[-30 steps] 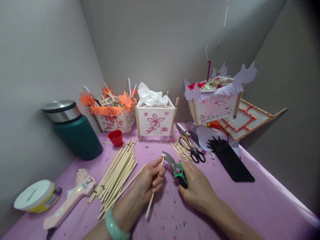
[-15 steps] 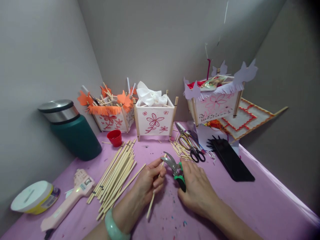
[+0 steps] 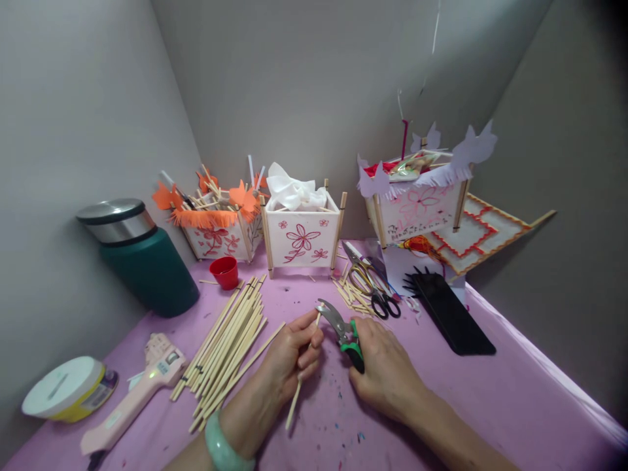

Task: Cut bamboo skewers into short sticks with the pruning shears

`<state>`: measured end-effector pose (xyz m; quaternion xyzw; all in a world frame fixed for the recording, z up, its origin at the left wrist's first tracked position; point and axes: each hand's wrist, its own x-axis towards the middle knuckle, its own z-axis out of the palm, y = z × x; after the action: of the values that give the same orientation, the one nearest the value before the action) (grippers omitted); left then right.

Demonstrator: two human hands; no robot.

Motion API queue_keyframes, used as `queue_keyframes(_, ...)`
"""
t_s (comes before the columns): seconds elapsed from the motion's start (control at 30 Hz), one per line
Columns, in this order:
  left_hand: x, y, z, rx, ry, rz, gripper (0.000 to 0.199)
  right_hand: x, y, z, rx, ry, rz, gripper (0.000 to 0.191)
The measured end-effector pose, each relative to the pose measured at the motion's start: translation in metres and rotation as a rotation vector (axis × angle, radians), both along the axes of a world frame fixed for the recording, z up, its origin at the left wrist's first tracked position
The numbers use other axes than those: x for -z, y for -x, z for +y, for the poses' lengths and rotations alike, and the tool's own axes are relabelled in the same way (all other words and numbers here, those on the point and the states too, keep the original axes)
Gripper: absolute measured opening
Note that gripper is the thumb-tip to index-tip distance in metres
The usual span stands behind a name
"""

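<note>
My left hand [image 3: 294,356] pinches a thin wooden stick [image 3: 293,409], whose lower end points down toward the table. Around the green-and-black handles of the pruning shears [image 3: 352,350] my right hand [image 3: 385,366] is closed. The curved metal blades of the shears reach the stick's upper end, just above my left fingertips; whether they bite into it I cannot tell. Left of my left hand lies a pile of longer wooden sticks [image 3: 228,347], several with dark marks. Short cut pieces [image 3: 350,296] lie beyond the shears, beside gold-handled scissors [image 3: 362,278] and black-handled scissors [image 3: 385,304].
At the back stand a white flower-drawn box [image 3: 300,242], an orange-fringed box [image 3: 213,242] and a purple-trimmed box [image 3: 424,212]. A red cup [image 3: 226,273], teal bottle [image 3: 150,268], pink glue gun [image 3: 132,405] and white-lidded tub [image 3: 66,392] are leftward; a black phone [image 3: 456,317] lies rightward.
The shears' blades look closer together around the stick's top end. Both hands stay almost in place, and the whole view has shifted slightly.
</note>
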<state>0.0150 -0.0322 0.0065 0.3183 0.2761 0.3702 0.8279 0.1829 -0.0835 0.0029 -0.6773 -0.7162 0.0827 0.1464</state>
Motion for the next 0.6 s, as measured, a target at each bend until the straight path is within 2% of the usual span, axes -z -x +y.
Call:
queue_keyframes(0.13,0.000,0.003,0.000,-0.004,0.002,0.000,0.015,0.002,-0.002,0.002,-0.025,-0.022,0.034,0.026)
queue_keyframes(0.33,-0.003,0.005,0.001,-0.001,-0.010,0.039,0.025,0.007,-0.003,0.002,-0.013,-0.001,0.084,0.023)
queue_keyframes(0.4,-0.003,0.004,0.001,-0.009,-0.016,0.042,0.027,0.008,-0.002,0.002,-0.021,-0.024,0.097,0.031)
queue_keyframes(0.53,0.000,0.002,0.000,-0.033,-0.034,0.044,0.032,0.011,-0.001,0.002,-0.031,-0.103,0.060,0.062)
queue_keyframes(0.6,0.002,0.001,0.000,-0.048,-0.041,0.056,0.034,0.011,-0.002,0.002,-0.033,-0.097,0.032,0.067)
